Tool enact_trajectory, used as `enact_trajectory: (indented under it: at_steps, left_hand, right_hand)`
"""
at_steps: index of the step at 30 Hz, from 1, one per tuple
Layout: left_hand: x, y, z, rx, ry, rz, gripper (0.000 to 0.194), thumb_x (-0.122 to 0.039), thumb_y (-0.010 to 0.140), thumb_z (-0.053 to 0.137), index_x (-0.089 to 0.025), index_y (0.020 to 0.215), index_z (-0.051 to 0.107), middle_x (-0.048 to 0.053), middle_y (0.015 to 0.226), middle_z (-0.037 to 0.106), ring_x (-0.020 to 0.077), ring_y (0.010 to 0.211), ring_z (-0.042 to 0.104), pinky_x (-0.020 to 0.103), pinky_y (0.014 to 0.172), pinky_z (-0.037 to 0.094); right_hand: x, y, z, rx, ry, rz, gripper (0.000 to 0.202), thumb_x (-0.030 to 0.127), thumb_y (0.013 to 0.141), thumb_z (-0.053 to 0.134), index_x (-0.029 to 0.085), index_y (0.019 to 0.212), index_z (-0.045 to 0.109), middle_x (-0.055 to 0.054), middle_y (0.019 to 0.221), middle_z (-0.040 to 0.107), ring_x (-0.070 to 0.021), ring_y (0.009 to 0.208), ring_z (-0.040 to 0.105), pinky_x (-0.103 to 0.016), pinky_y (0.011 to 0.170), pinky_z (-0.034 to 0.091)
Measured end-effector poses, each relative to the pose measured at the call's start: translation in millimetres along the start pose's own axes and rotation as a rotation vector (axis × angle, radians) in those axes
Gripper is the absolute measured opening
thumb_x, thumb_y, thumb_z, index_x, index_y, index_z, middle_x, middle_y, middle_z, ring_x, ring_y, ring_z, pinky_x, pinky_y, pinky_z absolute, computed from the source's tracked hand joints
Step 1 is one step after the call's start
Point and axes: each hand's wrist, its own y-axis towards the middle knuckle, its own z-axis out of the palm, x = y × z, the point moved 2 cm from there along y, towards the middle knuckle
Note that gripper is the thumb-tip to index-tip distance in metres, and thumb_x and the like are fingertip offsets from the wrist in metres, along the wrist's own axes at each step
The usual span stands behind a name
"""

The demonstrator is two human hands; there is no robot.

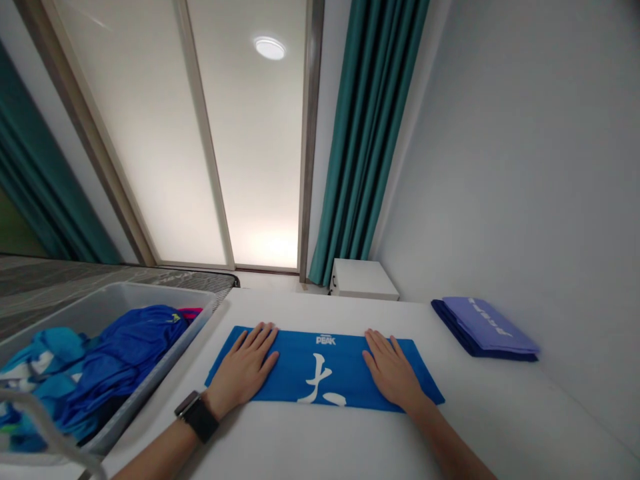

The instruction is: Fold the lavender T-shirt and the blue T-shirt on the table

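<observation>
A blue folded garment (340, 370) with white "PEAK" lettering and a white brush-stroke character lies flat as a wide strip on the white table (310, 443). My left hand (245, 363) presses flat on its left part, fingers spread and pointing away from me; a dark watch is on that wrist. On the right part rests my right hand (393, 370), also flat, with its fingers apart. Both palms touch the cloth, and neither grips it.
Left of the table stands a grey plastic bin (165, 360) with crumpled blue garments (125, 347). At the table's right lie folded clothes (485, 327), purple over navy, near the wall. Beyond the far edge are a small white cabinet (365, 279) and a teal curtain (370, 147).
</observation>
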Motion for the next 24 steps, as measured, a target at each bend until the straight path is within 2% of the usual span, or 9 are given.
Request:
enact_trajectory:
  at_steps: [4, 11, 17, 20, 24]
  left_hand:
    - [8.9, -1.5, 1.2, 0.036, 0.016, -0.037, 0.057, -0.047, 0.099, 0.032, -0.02, 0.149, 0.035, 0.006, 0.153, 0.036, 0.0264, 0.142, 0.031, 0.046, 0.115, 0.028]
    - [14.1, 3.9, -2.2, 0.092, -0.01, -0.053, 0.055, -0.048, 0.098, 0.034, -0.024, 0.147, 0.039, 0.004, 0.153, 0.037, 0.0245, 0.142, 0.032, 0.045, 0.115, 0.025]
    - [19.9, 8.6, -5.2, 0.065, -0.005, -0.032, 0.051, -0.043, 0.099, 0.034, -0.022, 0.145, 0.041, 0.008, 0.151, 0.041, 0.0247, 0.14, 0.035, 0.049, 0.115, 0.024]
    - [7.3, 9.6, -12.3, -0.011, 0.032, 0.007, 0.052, -0.043, 0.099, 0.034, -0.021, 0.146, 0.04, 0.009, 0.152, 0.039, 0.0258, 0.141, 0.033, 0.052, 0.117, 0.02]
    - [-35.2, 9.0, -20.1, -0.081, 0.003, 0.139, 0.055, -0.044, 0.1, 0.033, -0.023, 0.151, 0.03, 0.007, 0.155, 0.033, 0.024, 0.143, 0.031, 0.046, 0.118, 0.022]
  right_hand:
    - [-3.5, -0.8, 3.8, -0.027, -0.038, 0.06, 0.061, 0.046, 0.099, 0.02, 0.012, 0.147, 0.037, -0.011, 0.152, 0.037, -0.0245, 0.142, 0.029, -0.052, 0.118, 0.013]
    - [-7.1, 0.9, 8.6, -0.03, -0.053, 0.086, 0.058, 0.045, 0.1, 0.02, 0.017, 0.147, 0.039, -0.01, 0.153, 0.035, -0.025, 0.143, 0.027, -0.053, 0.116, 0.013]
    - [-9.3, 3.0, 10.6, -0.03, -0.028, 0.128, 0.058, 0.048, 0.098, 0.024, 0.019, 0.147, 0.038, -0.009, 0.153, 0.036, -0.0255, 0.143, 0.027, -0.054, 0.116, 0.015]
    - [-6.8, 3.6, 6.2, -0.04, -0.043, 0.133, 0.058, 0.046, 0.098, 0.026, 0.015, 0.146, 0.041, -0.011, 0.151, 0.038, -0.0266, 0.142, 0.029, -0.055, 0.116, 0.012]
    - [14.5, 3.4, -5.4, -0.105, -0.026, 0.035, 0.059, 0.044, 0.099, 0.025, 0.012, 0.146, 0.04, -0.013, 0.152, 0.037, -0.0268, 0.143, 0.027, -0.053, 0.118, 0.01]
